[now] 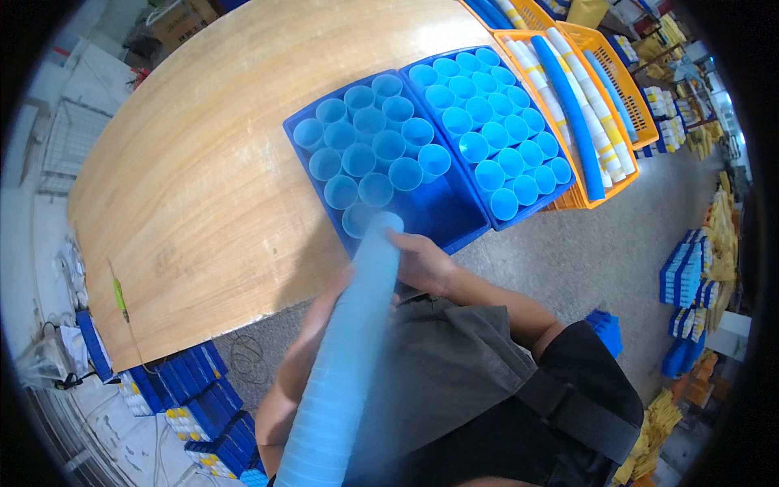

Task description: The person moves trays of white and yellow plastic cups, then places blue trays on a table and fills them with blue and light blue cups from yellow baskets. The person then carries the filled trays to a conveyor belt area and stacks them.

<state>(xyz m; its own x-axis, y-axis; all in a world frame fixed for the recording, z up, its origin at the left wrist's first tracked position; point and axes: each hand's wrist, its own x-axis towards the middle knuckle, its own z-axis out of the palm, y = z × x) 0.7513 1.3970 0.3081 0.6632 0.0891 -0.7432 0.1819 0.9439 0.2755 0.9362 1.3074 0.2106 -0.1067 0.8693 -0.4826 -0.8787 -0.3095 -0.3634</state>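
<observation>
A long stack of nested light blue cups (341, 365) slants from near my body toward the table, blurred at its lower part. My right hand (426, 261) grips it close to its far end, thumb along the side. My left hand (334, 290) is closed round its left side, with the fingers largely hidden behind it. Just beyond that end is a blue crate (450, 213) holding several upright cups (369, 122); its near right part shows bare floor. Beside it, a second blue crate (562, 195) is packed with brighter blue cups (492, 134).
The crates rest on a wooden table (203, 162) with a curved edge. At right, an orange basket (596, 201) holds long white, yellow and blue stacks. A green-handled tool (120, 299) lies at the table's left. Blue crates (203, 406) are piled below left.
</observation>
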